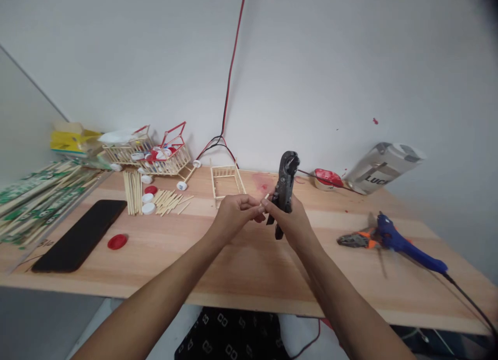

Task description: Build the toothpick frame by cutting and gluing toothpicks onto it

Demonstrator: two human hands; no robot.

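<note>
My right hand [293, 215] is wrapped round a black hand tool [287, 178], pliers-like with a rounded head, held upright above the table. Its thumb reaches across to my left hand [243, 210], whose fingertips are pinched together. A short pale wooden stick [266, 196] pokes up where the fingertips of both hands meet. Just behind my left hand stands a small open frame of wooden sticks [227, 181] with a railed back side. To its left lies a loose pile of short cut sticks [170, 201].
Left: finished stick carts [167, 160] with caps, a row of long sticks [133, 193], bottle caps [117, 241], a black phone [81, 235] and packed skewers [42, 204]. Right: orange-handled pliers [356, 239], a blue glue gun [408, 248] with cord, a red-stained cup [327, 178].
</note>
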